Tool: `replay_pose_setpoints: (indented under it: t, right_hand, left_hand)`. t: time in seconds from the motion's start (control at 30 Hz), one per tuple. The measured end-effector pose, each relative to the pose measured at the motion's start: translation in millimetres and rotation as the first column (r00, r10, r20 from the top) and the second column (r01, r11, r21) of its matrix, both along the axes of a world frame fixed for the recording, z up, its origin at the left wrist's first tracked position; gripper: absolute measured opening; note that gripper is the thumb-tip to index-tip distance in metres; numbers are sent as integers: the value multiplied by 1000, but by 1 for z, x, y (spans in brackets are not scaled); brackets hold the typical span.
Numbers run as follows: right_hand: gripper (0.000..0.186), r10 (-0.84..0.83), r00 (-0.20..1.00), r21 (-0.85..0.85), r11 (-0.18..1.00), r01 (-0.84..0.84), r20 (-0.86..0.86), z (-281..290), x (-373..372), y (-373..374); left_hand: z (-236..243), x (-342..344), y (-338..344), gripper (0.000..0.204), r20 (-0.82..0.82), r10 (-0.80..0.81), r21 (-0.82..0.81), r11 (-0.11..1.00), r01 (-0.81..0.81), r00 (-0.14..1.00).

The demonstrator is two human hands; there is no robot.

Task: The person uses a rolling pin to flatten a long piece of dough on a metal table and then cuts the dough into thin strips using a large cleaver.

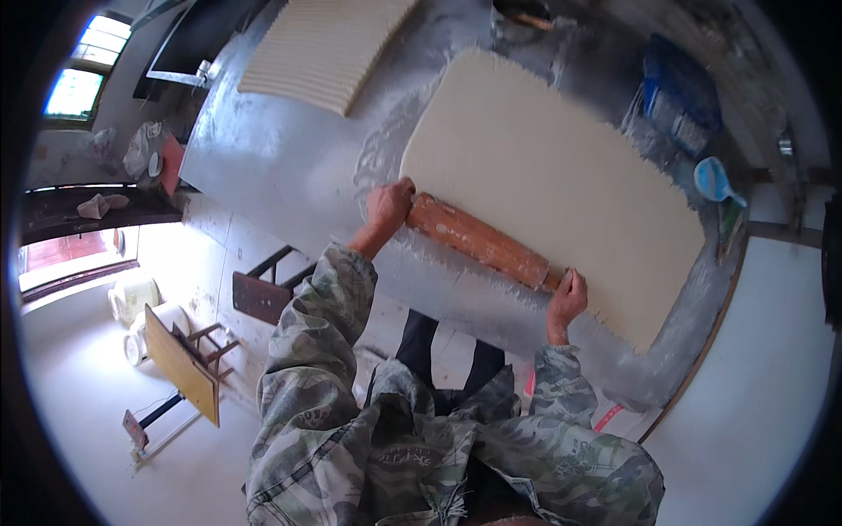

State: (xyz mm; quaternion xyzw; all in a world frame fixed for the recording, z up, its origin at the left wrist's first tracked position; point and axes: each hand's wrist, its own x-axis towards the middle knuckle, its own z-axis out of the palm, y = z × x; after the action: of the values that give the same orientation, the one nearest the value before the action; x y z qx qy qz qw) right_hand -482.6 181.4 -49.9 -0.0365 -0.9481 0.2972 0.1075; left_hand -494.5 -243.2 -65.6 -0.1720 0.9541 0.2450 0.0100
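A large sheet of pale rolled dough (548, 167) lies on a floured metal table (289, 149), its edges ragged. Across its near edge rests a long wooden rolling pin (469, 237) dusted with flour, slanting from upper left down to lower right. My left hand (388, 209) is closed on the pin's left handle, and my right hand (568, 294) grips the handle at its right end. Both of my forearms are in camouflage sleeves.
At the table's back are a ridged dough sheet (320, 48), a dark container (517, 22), a blue pack (675, 92) and a blue-white scoop (715, 180). Stools (263, 294), a yellow board (180, 364) and white buckets (132, 298) stand at lower left.
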Motion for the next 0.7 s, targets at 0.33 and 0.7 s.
replay_pose_setpoints:
  t: [0.33, 0.7]
  right_hand:
    - [22, -2, 991, 23, 1000, 5, -137, -7, -7, -40]
    - [21, 4, 993, -61, 998, -11, -118, 1, -82, -110]
  left_hand:
    - [1, -29, -36, 8, -219, -13, 69, 997, 28, 976]
    - [5, -117, -105, 15, -185, -56, -91, 995, 40, 981]
